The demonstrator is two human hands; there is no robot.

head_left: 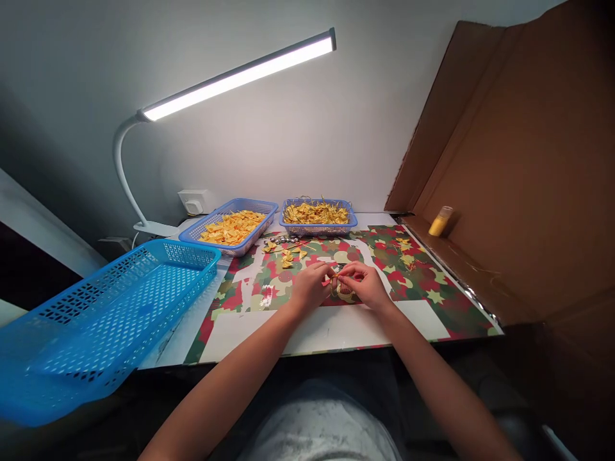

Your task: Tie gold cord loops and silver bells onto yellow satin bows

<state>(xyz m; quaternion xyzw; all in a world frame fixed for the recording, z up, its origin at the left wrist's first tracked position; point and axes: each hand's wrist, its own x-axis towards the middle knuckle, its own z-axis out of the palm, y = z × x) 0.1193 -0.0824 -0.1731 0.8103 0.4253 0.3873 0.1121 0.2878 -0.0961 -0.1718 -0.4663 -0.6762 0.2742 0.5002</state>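
Gold paper piece (339,282), mid-fold, sits pinched between the fingers of the left hand (311,286) and right hand (366,283) over the camouflage-patterned desk (432,288); two baskets (319,216) behind hold many gold pieces, with a few loose pieces (287,256) lying near

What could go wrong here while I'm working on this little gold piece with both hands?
The gold piece is pinched between the left hand and right hand; being small, it could slip and get lost on the busy camouflage mat. The empty blue basket juts over the table's near edge, so the left forearm might knock it off. Loose gold bits lie just beyond the hands and could scatter.
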